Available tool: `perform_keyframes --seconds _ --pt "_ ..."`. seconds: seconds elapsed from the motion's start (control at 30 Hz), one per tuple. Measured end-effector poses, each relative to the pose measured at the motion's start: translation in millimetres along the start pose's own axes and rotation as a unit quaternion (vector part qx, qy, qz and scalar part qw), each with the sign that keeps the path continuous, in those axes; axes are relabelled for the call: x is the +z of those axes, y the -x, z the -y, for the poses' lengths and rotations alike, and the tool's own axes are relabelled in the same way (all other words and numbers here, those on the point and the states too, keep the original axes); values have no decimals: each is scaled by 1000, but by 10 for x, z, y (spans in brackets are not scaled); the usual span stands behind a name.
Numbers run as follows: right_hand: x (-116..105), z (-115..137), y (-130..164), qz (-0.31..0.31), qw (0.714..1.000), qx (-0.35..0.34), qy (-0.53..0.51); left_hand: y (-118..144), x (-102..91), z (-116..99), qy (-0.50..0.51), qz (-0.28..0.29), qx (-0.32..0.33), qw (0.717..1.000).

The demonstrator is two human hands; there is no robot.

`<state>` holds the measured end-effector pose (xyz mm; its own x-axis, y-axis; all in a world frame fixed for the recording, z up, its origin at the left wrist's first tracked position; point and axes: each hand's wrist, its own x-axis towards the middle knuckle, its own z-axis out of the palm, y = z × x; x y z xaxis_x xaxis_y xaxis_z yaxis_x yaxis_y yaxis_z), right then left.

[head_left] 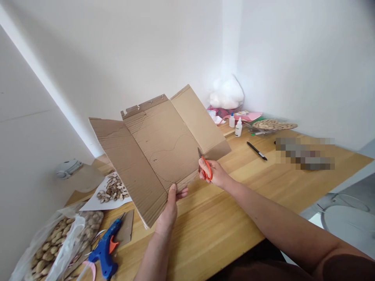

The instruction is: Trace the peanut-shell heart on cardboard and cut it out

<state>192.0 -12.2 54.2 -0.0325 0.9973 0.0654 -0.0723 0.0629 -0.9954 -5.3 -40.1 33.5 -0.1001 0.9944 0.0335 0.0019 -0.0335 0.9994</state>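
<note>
While the left hand (pixel 171 207) is pinching the flattened cardboard (pixel 152 156) at its lower edge above the worktop (pixel 234 218), the right hand (pixel 215 173), fingers closed through orange scissors (pixel 205 166), is touching its right edge. Cardboard seems light, stiff, best held near the cut.

One flattened cardboard box (pixel 158 144), one pair of scissors (pixel 206 166), two glue bottles (pixel 238 127), one pen (pixel 257 150), one glue gun (pixel 106 249).

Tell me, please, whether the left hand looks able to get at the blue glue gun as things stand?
Probably not right away. The left hand is gripping the cardboard sheet from below, so it is occupied. The glue gun lies uncovered on the table down to its left, so the path looks free once the cardboard is released.
</note>
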Motion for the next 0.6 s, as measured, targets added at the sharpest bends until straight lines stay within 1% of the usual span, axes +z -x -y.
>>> perform_keyframes --seconds 0.13,0.2,0.27,0.43,0.5,0.6 --pt "0 -9 1 7 1000 -1 27 5 9 -24 7 -9 -26 1000" --pt "-6 9 2 9 999 -6 38 -3 -6 -39 6 -5 -35 999" --pt "-23 46 6 6 999 -9 51 -18 -39 -42 3 15 -29 999" --pt "-102 156 20 -9 998 17 64 -46 -118 12 -45 67 -7 997" --pt "-126 176 20 -16 997 9 74 -46 -119 32 -40 80 -5 996" --pt "-139 159 11 -22 996 0 87 -43 -100 48 -14 81 -4 997"
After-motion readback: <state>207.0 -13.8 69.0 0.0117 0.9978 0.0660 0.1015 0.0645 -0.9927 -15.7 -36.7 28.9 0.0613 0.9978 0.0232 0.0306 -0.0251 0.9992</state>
